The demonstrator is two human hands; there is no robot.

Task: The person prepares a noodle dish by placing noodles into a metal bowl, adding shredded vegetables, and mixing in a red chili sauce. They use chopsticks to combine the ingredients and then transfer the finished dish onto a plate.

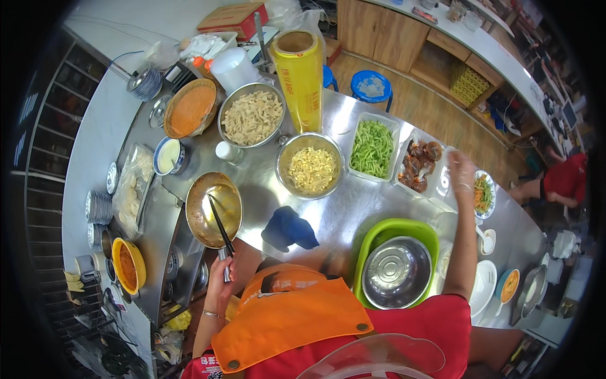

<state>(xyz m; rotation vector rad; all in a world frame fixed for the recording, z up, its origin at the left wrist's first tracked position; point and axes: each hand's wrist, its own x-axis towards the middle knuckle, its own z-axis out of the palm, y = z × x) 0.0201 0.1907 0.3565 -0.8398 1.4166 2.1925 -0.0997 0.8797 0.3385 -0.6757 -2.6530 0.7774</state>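
Note:
My left hand (221,277) grips the handle of a metal pan (203,220), together with black chopsticks (219,220) that lean into it. The pan holds only a film of residue. My right hand (461,173), in a clear plastic glove, reaches over a translucent plastic container (442,189); whether it holds anything is hard to see. Left of it a tub holds tied bags of brown sauce (419,163), and beside that stands a tub of shredded cucumber (372,147). A steel bowl of bean sprouts (310,166) sits mid-table. Right of the hand lies a plate of shredded vegetables (484,195).
A blue cloth (289,230) lies near the table's front. A green basin (367,256) holds a steel bowl (396,272). At the back stand a plastic-film roll (299,85), a bowl of pale strips (252,117) and an orange-filled bowl (191,108). A person (565,180) is far right.

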